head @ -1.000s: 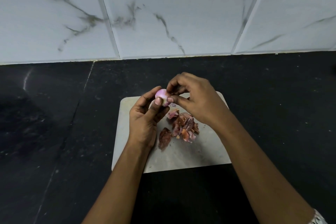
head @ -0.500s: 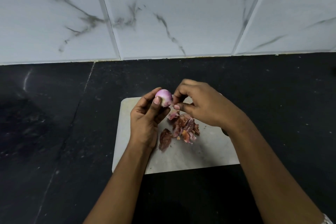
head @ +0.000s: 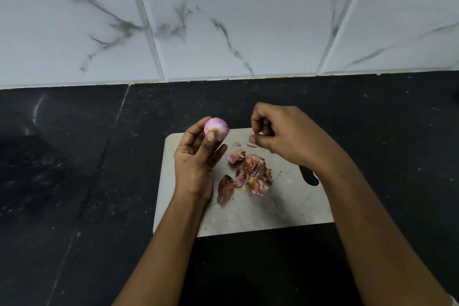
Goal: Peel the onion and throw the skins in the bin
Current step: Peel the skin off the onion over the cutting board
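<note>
A small pink peeled onion (head: 215, 128) is pinched between the thumb and fingers of my left hand (head: 196, 159), above the far left corner of the pale cutting board (head: 278, 208). My right hand (head: 283, 139) is apart from the onion, to its right, with fingers curled and the thumb and forefinger pinched; a small bit of skin (head: 252, 143) sits just at its fingertips. A pile of reddish-brown onion skins (head: 250, 172) lies on the middle of the board. No bin is in view.
The board lies on a black stone counter (head: 74, 181) that runs back to a white marble-tiled wall (head: 223, 20). The board's dark handle hole (head: 309, 177) shows beside my right wrist.
My right hand has pulled away from the onion to the right. My left hand has stayed in place with the onion, now fully exposed.
</note>
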Tool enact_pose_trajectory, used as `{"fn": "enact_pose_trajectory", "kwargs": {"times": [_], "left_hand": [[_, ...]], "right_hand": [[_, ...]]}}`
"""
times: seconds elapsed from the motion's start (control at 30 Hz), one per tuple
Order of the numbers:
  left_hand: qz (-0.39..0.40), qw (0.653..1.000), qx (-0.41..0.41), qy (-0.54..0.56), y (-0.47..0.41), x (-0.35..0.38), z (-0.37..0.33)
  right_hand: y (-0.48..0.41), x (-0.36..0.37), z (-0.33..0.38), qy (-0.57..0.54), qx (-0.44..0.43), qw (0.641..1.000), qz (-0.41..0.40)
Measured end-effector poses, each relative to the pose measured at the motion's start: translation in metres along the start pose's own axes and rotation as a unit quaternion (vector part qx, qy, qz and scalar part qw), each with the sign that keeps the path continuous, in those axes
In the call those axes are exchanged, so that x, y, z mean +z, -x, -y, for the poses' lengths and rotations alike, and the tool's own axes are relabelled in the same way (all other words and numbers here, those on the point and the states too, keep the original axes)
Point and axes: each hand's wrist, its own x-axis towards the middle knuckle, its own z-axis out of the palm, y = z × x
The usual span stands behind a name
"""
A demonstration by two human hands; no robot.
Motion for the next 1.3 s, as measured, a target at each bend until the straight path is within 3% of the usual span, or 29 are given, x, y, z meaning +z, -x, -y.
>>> {"fn": "enact_pose_trajectory", "kwargs": {"times": [0.17,0.37,0.53,0.8,1.03,1.3], "left_hand": [[0.015,0.995,0.037,-0.092,0.005,0.003,-0.002],[-0.029,0.977,0.117,-0.174,0.011,0.005,-0.001],[-0.035,0.953,0.177,-0.246,0.012,0.003,0.002],[-0.017,0.898,0.275,-0.343,0.014,0.003,0.004],[0.026,0.971,0.141,-0.193,0.016,0.006,0.000],[0.018,0.979,0.130,-0.156,0.013,0.006,-0.004]], "right_hand": [[-0.001,0.002,-0.003,0.027,0.023,0.993,0.115],[-0.001,0.001,-0.003,-0.009,0.027,1.000,0.000],[-0.007,0.011,-0.003,-0.021,0.011,1.000,-0.007],[-0.009,0.029,0.008,-0.139,0.018,0.987,-0.082],[-0.009,0.023,0.002,-0.242,0.003,0.966,-0.095],[-0.010,0.020,0.001,-0.224,-0.001,0.972,-0.065]]}}
